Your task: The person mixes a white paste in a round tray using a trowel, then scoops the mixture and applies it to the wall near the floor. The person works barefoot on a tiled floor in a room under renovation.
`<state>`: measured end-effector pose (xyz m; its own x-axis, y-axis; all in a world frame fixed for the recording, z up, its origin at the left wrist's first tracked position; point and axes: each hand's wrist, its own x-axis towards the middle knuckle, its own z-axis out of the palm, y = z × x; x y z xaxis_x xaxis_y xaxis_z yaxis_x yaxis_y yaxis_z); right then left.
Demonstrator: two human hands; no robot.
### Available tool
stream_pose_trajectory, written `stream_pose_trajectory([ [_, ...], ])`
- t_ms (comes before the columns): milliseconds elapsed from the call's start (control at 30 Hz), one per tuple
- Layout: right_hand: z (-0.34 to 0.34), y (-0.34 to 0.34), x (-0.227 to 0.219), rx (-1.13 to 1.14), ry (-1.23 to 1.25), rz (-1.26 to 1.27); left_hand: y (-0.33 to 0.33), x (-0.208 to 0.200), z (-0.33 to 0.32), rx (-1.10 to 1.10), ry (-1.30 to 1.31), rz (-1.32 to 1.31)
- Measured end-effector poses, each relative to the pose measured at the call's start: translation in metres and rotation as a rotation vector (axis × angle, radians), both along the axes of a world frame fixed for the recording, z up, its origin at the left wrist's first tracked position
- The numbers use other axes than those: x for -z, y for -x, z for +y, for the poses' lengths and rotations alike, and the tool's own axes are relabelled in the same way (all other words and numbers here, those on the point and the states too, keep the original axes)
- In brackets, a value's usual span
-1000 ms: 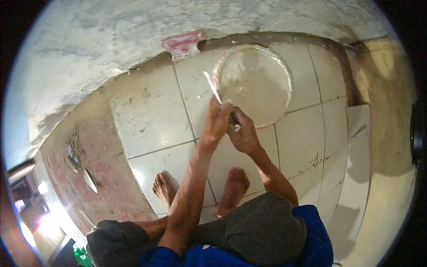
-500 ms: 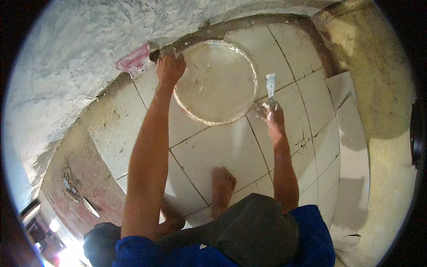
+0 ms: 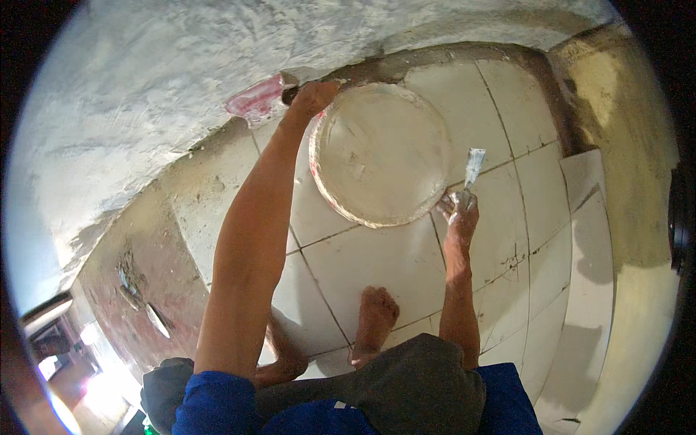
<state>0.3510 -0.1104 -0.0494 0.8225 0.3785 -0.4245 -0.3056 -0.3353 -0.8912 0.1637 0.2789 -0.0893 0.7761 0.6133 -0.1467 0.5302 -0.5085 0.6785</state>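
A large round pale tub (image 3: 380,156) stands on the tiles close to the wall, its flat top smeared, with red marks along its left side. My left hand (image 3: 317,96) is at its far-left rim, the fingers bent over the edge and partly hidden. My right hand (image 3: 461,209), spotted with white paste, is closed round a putty knife (image 3: 474,165). The whitened blade points away from me, and the fingertips come close to the tub's right rim; whether they touch it I cannot tell. Just left of my left hand, a pink-and-white flat plate (image 3: 258,101) with a dark end leans by the wall.
A grey-white plastered wall (image 3: 174,80) runs along the far and left side. Pale floor tiles (image 3: 362,261) lie under my bare foot (image 3: 377,315). At the left is a reddish-brown patch with an oval light piece (image 3: 157,321). A pale slab (image 3: 586,239) borders the yellowish wall (image 3: 638,181) at right.
My view has shifted, so the scene sits further right and lower. My left hand has moved a little farther along the rim. The putty knife's blade has tilted rightward.
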Motion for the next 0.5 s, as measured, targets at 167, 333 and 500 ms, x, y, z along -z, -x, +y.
stream_pose_trajectory([
  [167,-0.007,-0.008,0.000,-0.057,0.060,-0.111,0.038,-0.067,-0.040,-0.457,0.760,0.039],
  [333,0.008,0.008,0.008,-0.289,0.106,-0.094,0.181,-0.065,-0.110,-0.314,0.712,-0.168],
  [500,0.061,0.033,-0.019,-0.462,-0.046,-0.071,0.242,-0.122,-0.176,-0.740,0.862,-0.559],
])
